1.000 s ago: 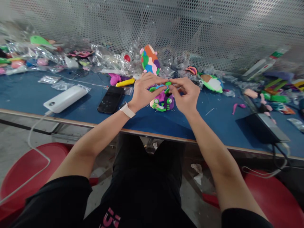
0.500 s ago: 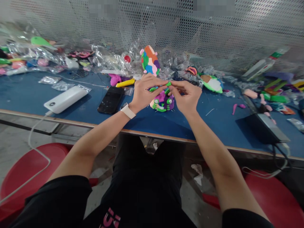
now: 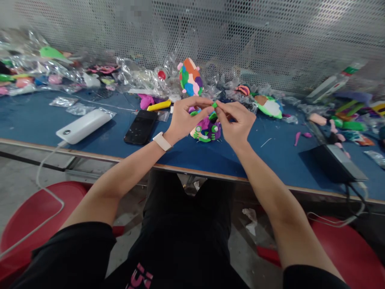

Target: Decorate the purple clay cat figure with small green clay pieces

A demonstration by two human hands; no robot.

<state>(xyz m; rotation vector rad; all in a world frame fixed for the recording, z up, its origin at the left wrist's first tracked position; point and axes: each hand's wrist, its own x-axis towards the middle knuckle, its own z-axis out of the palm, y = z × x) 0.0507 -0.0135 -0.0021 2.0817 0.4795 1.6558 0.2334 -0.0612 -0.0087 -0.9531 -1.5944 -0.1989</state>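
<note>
A small piece of green clay point(image 3: 214, 105) is pinched between the fingertips of my left hand point(image 3: 188, 116) and my right hand point(image 3: 237, 122). Just below and behind the fingers, a purple, pink and green clay figure point(image 3: 207, 131) rests on the blue table point(image 3: 192, 156); the hands cover part of its top. Further back stands a multicoloured clay-covered object point(image 3: 191, 77). My left wrist wears a band with a pale strap.
Left of my hands lie a black phone point(image 3: 140, 127), a white power bank point(image 3: 85, 125) with a cable and a yellow tool point(image 3: 159, 105). Clear packaging and clay pieces line the back. A black device point(image 3: 338, 162) sits at right. Red stools point(image 3: 45, 212) flank me.
The green clay between my fingertips looks shorter and more compact. My left fingers have shifted slightly, and the hands otherwise stay in nearly the same place.
</note>
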